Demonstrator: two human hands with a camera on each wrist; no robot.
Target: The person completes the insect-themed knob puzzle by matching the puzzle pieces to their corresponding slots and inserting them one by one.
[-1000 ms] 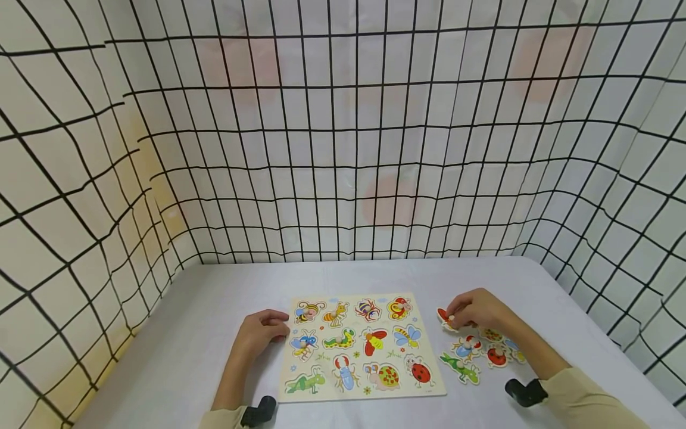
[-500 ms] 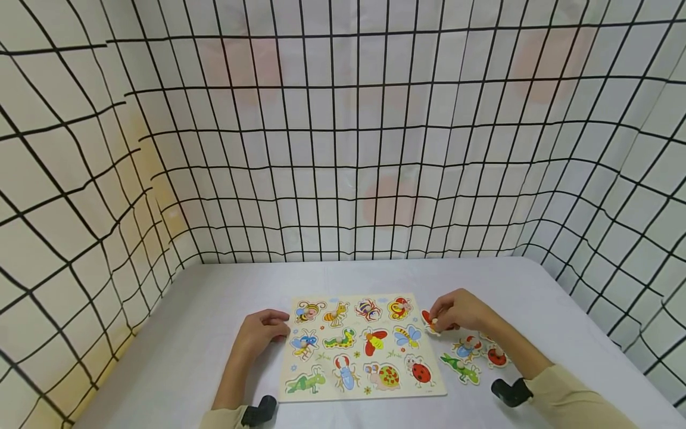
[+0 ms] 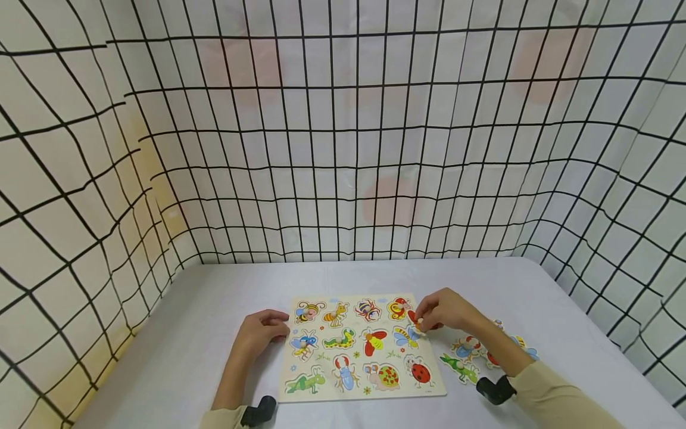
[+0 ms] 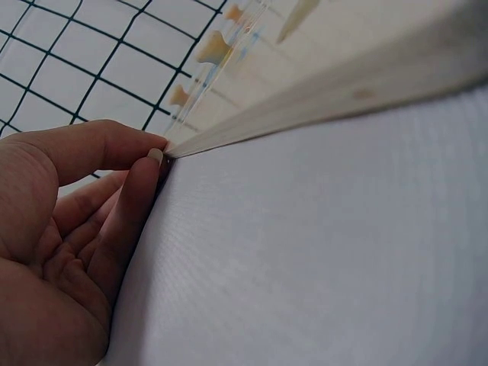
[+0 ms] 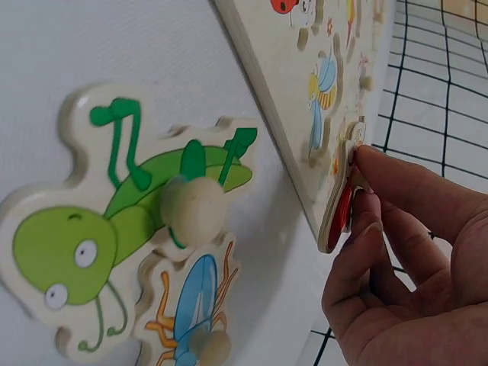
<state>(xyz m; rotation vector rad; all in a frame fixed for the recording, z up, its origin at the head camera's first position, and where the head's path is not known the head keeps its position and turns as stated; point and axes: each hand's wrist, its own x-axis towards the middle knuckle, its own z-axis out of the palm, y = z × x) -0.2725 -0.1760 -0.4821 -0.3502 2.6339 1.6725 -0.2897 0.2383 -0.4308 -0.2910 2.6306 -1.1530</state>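
A flat wooden insect puzzle board lies on the table, with knobbed pieces seated in its upper part. My left hand rests beside its left edge; in the left wrist view the thumb and forefinger tips meet right at the board's rim. Over the board's upper right side, my right hand pinches a red-winged puzzle piece by its knob. The piece is tilted in the right wrist view, close by the printed blue-winged dragonfly recess. Its printed face is mostly hidden by my fingers.
Right of the board lie several loose knobbed pieces: a green grasshopper, a blue beetle and a blue-winged insect. My right forearm partly covers others. A black grid on white walls encloses the table's back and sides.
My right hand has carried the red-winged piece leftward from the loose pieces to over the board's right edge. My left hand has stayed in place.
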